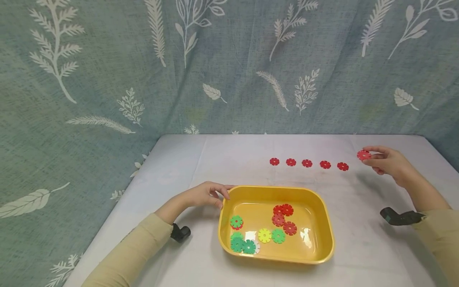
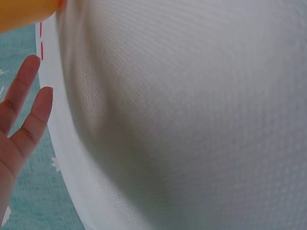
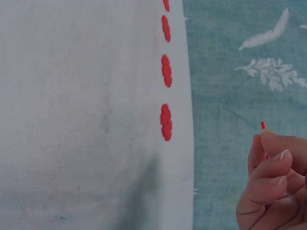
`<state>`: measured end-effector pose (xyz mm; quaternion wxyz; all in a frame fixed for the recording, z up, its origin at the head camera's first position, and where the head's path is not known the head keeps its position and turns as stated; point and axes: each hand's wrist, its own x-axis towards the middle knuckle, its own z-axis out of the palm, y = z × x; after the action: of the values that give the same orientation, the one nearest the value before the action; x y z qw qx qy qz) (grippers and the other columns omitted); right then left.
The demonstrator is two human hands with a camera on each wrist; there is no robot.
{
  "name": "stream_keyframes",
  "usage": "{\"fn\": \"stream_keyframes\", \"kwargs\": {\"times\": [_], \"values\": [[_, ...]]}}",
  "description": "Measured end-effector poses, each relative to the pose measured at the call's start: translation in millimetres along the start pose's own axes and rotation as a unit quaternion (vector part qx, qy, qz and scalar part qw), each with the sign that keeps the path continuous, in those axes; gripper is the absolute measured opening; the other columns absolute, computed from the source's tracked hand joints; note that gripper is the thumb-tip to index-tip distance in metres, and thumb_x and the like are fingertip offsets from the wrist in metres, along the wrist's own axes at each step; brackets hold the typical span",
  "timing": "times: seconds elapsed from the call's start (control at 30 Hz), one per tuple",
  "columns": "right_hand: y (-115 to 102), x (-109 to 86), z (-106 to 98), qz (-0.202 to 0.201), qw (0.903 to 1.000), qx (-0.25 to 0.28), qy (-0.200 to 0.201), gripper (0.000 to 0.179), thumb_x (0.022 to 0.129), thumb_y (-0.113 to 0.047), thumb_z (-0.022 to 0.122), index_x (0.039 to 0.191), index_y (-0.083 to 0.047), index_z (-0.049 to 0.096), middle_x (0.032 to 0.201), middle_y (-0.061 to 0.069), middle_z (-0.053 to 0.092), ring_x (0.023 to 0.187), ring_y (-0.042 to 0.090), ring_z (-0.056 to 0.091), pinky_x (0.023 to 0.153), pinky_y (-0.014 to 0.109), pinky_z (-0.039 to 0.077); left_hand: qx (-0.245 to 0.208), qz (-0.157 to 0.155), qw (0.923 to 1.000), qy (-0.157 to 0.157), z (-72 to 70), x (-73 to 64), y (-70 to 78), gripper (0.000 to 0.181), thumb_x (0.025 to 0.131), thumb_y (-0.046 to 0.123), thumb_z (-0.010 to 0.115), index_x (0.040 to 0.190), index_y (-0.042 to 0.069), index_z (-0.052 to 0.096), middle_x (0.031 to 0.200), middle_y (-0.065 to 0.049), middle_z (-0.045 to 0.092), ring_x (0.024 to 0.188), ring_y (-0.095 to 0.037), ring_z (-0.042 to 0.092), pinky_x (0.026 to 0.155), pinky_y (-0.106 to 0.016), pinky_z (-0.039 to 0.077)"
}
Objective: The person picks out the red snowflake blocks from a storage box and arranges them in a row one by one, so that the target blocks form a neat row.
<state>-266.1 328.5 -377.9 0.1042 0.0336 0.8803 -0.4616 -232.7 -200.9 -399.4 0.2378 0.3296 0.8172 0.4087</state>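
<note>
In the head view my right hand [image 1: 389,164] pinches a red notched disc [image 1: 363,155] between thumb and fingers, raised over the table's far right. Only a thin red edge of that disc shows past the fingertips in the right wrist view. Several similar red discs [image 1: 307,163] lie flat in a row to its left. My left hand [image 1: 206,194] holds the far left corner of a yellow tray [image 1: 276,260], index finger over the rim and thumb at the outer wall. Two of its other fingers [image 2: 36,117] stretch out in the left wrist view.
Inside the tray lie more red discs [image 1: 290,228], a yellow disc [image 1: 264,235], several green discs [image 1: 278,236] and a partly covered white one. A white cloth [image 1: 186,159] covers the table. Patterned blue-green fabric [image 1: 229,63] hangs behind it.
</note>
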Motion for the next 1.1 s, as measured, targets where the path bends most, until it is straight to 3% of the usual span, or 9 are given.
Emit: {"fn": "stream_keyframes", "kwargs": {"times": [0.27,0.63,0.73,0.93,1.1], "values": [[16.9,13.4,-0.9,0.027,0.9993,0.002,0.028,0.066,0.087,-0.032,0.061,0.135,0.002,0.031,0.072,-0.009,0.049,0.06,0.011,0.048,0.059,0.024,0.046,-0.001,-0.006,1.0,0.0,0.3,-0.2,0.9,0.021,0.076,0.01,0.072,0.094,0.003,0.064,0.136,-0.016,0.047,0.128,-0.032,0.039,0.088,-0.045,0.044],[36.9,30.9,2.5,0.045,0.9984,-0.033,0.003,0.064,0.086,-0.023,0.06,0.134,0.008,0.03,0.083,0.0,0.052,0.062,0.012,0.05,0.059,0.026,0.044,0.004,-0.003,1.0,-0.001,0.7,0.2,1.3,0.02,0.076,0.01,0.072,0.093,0.003,0.064,0.135,-0.017,0.047,0.127,-0.033,0.04,0.087,-0.043,0.045],[39.3,33.9,3.9,0.06,0.9972,-0.044,-0.002,0.064,0.085,-0.021,0.061,0.133,0.009,0.031,0.08,0.003,0.051,0.064,0.014,0.048,0.059,0.026,0.043,0.004,-0.003,1.0,-0.002,0.9,0.0,0.8,0.021,0.076,0.01,0.072,0.093,0.003,0.064,0.136,-0.016,0.047,0.128,-0.033,0.04,0.087,-0.044,0.045],[44.1,37.2,7.1,0.087,0.9938,-0.07,-0.004,0.064,0.083,-0.02,0.064,0.13,0.01,0.033,0.09,0.014,0.049,0.068,0.018,0.048,0.059,0.028,0.043,0.006,-0.003,1.0,-0.004,1.4,-0.1,0.4,0.021,0.076,0.011,0.072,0.093,0.004,0.064,0.136,-0.016,0.046,0.128,-0.033,0.039,0.088,-0.045,0.044],[42.1,35.9,8.2,0.093,0.9915,-0.091,-0.006,0.061,0.082,-0.019,0.065,0.128,0.009,0.036,0.079,0.009,0.048,0.066,0.018,0.046,0.059,0.029,0.04,0.003,-0.002,1.0,-0.004,1.4,-0.2,1.4,0.02,0.076,0.011,0.072,0.093,0.004,0.064,0.136,-0.016,0.046,0.128,-0.033,0.039,0.088,-0.046,0.044]]}}
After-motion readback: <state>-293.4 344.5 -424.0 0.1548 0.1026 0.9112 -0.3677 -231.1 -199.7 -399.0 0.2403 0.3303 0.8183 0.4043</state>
